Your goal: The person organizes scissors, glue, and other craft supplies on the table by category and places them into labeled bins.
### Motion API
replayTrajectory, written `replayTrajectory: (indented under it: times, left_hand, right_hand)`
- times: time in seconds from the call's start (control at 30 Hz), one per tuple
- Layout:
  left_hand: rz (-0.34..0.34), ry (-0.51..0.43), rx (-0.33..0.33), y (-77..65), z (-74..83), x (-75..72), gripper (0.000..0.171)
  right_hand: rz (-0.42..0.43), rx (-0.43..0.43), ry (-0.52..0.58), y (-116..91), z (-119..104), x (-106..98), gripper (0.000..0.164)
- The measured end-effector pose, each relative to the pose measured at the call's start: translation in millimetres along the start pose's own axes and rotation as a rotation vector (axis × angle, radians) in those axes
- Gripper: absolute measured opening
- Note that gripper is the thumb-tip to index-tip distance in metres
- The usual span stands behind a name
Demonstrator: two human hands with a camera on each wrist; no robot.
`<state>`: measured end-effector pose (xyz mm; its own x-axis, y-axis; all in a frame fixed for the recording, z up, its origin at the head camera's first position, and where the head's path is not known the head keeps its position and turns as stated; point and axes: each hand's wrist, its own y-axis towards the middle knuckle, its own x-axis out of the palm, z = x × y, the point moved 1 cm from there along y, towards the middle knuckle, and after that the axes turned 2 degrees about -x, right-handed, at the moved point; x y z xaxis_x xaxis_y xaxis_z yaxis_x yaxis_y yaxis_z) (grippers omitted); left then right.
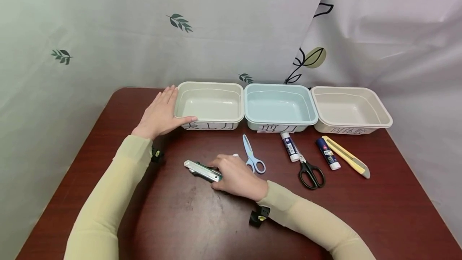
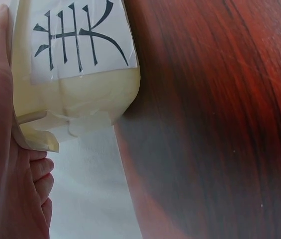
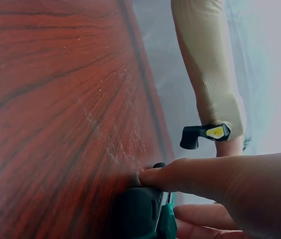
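Observation:
In the head view, my right hand (image 1: pixel 238 175) grips a green and silver utility knife (image 1: pixel 203 171) low over the middle of the table. The right wrist view shows the knife's dark, green-edged body (image 3: pixel 147 211) between thumb and fingers. My left hand (image 1: pixel 160 112) rests at the left corner of the pale green bin (image 1: pixel 211 124), fingers straight along its side and thumb over the front rim. That bin's label (image 2: pixel 80 42) fills the upper left wrist view. Light-blue scissors (image 1: pixel 251 155) lie just beyond my right hand, partly hidden by it.
Right of the green bin stand a light-blue bin (image 1: pixel 281 121) and a beige bin (image 1: pixel 351 124), both labelled. Before them lie a glue stick (image 1: pixel 290 147), black-handled scissors (image 1: pixel 311 175), another glue stick (image 1: pixel 328 154) and a yellow utility knife (image 1: pixel 346 156). A curtain (image 1: pixel 119 31) hangs behind.

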<state>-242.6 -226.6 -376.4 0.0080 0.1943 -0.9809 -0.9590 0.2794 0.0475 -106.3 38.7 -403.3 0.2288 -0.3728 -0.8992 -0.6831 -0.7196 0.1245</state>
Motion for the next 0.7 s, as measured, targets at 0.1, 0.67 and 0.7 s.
replayTrajectory:
  times: [0.1, 0.67, 0.7]
  left_hand:
    - [0.000, 0.003, -0.002, 0.3, -0.5, 1.0, 0.124]
    - [0.001, 0.004, -0.001, -0.8, 0.4, 0.2, 0.123]
    - [0.002, 0.003, -0.001, -0.6, 0.3, 0.4, 0.123]
  right_hand:
    - [-0.003, 0.001, 0.017, -1, 1, -1, 0.039]
    - [0.152, 0.016, 0.176, -5, 12, -41, 0.042]
    - [0.160, 0.019, 0.180, -5, 13, -45, 0.043]
